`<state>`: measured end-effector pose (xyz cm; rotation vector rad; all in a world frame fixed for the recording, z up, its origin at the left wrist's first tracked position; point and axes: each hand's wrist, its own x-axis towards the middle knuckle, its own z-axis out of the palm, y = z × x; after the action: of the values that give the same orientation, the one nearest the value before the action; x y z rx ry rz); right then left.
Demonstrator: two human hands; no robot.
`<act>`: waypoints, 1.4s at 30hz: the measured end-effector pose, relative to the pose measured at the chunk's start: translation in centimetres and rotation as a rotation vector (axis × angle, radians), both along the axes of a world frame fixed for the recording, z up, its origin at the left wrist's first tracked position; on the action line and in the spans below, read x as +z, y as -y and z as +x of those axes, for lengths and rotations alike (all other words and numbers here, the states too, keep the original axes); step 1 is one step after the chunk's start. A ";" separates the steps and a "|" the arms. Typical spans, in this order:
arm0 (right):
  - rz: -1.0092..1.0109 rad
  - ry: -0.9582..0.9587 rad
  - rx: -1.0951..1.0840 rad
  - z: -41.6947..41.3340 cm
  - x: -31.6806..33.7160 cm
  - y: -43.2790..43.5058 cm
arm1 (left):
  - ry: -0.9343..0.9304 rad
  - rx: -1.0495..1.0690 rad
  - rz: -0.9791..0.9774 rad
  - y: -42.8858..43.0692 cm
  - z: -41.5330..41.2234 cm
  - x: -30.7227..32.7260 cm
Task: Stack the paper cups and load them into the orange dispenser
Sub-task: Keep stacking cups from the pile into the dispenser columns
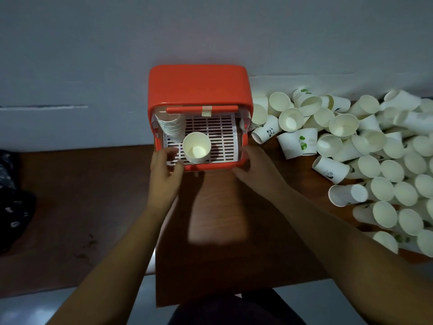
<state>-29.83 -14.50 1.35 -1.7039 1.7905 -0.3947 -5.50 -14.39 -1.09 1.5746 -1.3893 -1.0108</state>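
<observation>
The orange dispenser (199, 87) stands against the wall with its front open, showing a white slotted tray (222, 134). A stack of paper cups (196, 148) stands upright on the tray near the front. A second stack (171, 126) leans at the tray's back left. My left hand (165, 165) touches the dispenser's front left corner, fingers spread, holding nothing. My right hand (253, 165) rests at the front right corner, fingers curled along the rim. A big heap of loose paper cups (365, 156) lies to the right on the table.
The brown wooden table (93, 207) carries the dispenser and the cups. A grey wall (93, 55) runs behind. Dark patterned cloth (11, 195) sits at the far left edge. The table's front edge and grey floor show below.
</observation>
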 end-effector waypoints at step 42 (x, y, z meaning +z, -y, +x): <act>-0.294 0.083 0.181 -21.6 -0.6 11.3 | -0.172 -0.116 0.472 3.6 -26.1 -3.2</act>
<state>-51.41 -25.79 0.72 -2.0005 1.5618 -0.6655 -31.57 -17.98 -4.32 1.6980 -1.1881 -1.5952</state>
